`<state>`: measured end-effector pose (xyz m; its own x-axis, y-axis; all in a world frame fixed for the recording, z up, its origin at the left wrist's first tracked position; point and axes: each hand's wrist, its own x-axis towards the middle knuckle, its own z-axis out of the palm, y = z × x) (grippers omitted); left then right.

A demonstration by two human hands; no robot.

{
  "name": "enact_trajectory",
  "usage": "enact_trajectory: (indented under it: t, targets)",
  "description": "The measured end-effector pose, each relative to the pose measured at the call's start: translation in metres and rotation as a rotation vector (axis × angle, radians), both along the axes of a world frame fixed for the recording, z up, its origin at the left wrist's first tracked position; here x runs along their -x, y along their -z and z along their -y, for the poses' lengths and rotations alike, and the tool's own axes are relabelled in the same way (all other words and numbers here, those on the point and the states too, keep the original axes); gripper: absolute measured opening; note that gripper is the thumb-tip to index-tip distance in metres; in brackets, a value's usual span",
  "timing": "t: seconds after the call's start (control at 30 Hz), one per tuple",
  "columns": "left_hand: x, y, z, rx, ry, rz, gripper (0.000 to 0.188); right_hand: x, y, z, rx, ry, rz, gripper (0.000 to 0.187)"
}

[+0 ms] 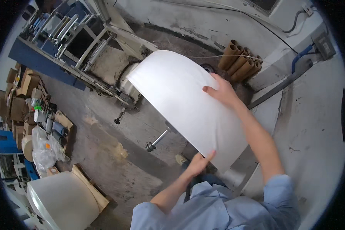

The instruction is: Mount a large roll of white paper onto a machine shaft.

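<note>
A wide, glossy white sheet of film or paper curves from the machine toward my body. My left hand grips its near left edge, thumb on top and fingers underneath. Along the far right edge, my right hand holds the sheet with the thumb lying on its face; the fingertips are partly hidden past the edge. Beneath the sheet a metal shaft with a dark end knob sticks out to the left. Whatever carries the sheet underneath is hidden.
A machine frame with rollers stands at the upper left. Several brown cardboard tubes stand by the wall. A large white roll rests on a wooden board at the lower left, near piled boxes and plastic wrap. A dark bar slopes along the right.
</note>
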<state>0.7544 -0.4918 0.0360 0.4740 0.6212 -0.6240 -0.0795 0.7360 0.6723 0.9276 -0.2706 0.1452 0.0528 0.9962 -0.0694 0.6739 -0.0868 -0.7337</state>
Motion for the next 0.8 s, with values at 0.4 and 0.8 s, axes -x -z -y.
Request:
enact_trajectory:
  t: [0.4, 0.8]
  targets:
    - [-0.023, 0.048, 0.04, -0.18, 0.02, -0.379, 0.063, -0.064, 0.077, 0.085, 0.173, -0.182, -0.184, 0.057]
    - [-0.061, 0.05, -0.018, -0.217, -0.316, -0.512, 0.063, -0.077, 0.081, -0.01, 0.01, -0.267, -0.149, 0.071]
